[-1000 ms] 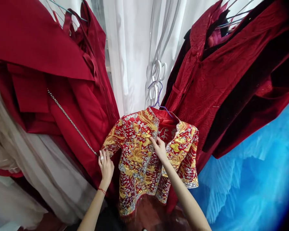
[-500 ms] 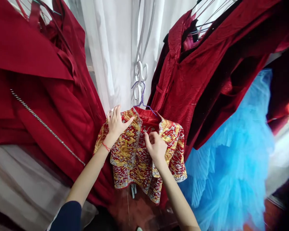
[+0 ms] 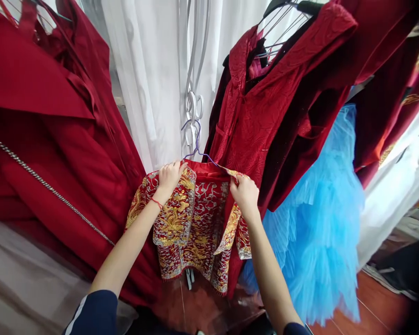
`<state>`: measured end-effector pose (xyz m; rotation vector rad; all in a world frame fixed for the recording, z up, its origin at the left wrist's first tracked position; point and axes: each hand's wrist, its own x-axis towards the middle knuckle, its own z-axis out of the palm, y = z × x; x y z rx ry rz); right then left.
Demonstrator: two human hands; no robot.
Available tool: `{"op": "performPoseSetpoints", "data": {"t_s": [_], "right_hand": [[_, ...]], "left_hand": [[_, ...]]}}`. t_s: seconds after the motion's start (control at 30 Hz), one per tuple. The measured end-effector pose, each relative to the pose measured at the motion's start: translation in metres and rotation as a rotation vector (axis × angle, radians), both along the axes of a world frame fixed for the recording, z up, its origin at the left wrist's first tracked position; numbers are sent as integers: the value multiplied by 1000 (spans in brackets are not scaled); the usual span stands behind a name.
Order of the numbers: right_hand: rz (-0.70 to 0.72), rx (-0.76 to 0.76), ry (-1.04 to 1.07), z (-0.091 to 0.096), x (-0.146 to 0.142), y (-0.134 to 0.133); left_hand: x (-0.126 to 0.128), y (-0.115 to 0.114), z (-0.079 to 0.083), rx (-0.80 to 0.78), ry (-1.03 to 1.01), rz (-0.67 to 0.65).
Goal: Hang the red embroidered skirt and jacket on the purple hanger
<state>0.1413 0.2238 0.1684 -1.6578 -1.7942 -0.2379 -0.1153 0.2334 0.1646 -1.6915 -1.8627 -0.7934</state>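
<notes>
Head view, forward and down over hands (image 3: 245, 191)

Two hands (image 3: 170, 177) (image 3: 246, 193), one embroidered jacket (image 3: 174, 223), one purple hanger (image 3: 197, 149), one red bracelet (image 3: 156, 203)

Left hand (image 3: 170, 177), right hand (image 3: 245, 191) on embroidered jacket (image 3: 173, 223)

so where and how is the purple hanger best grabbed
Probably pinch the purple hanger by its narrow neck, coming from the front: that upright stretch shows bare above the embroidered jacket, whose collar and shoulders hide much of the hanger's sloping arms.
</notes>
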Motion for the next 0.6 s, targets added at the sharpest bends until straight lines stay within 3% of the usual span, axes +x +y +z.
{"op": "performPoseSetpoints", "data": {"t_s": [0.1,0.2,0.3,0.4,0.5,0.6], "right_hand": [[55,-4,10,39,-16,-6],[88,11,-25,51,-61,-19],[157,-42,-101,30,-108,-27],[148,-90,-125,-8,-127,-24],[163,-70,-132,-29,-110,-14],[477,15,-151,-20,-69,-4]], "left_hand": [[1,3,-2,1,19,31],[2,2,-3,4,5,47],[1,-1,-3,-9,-27,32],[-9,-4,-2,-41,-58,-49],[-30,-8,-1,-60,-120,-181],[-57,-15,-2,-97,-189,-338]]}}
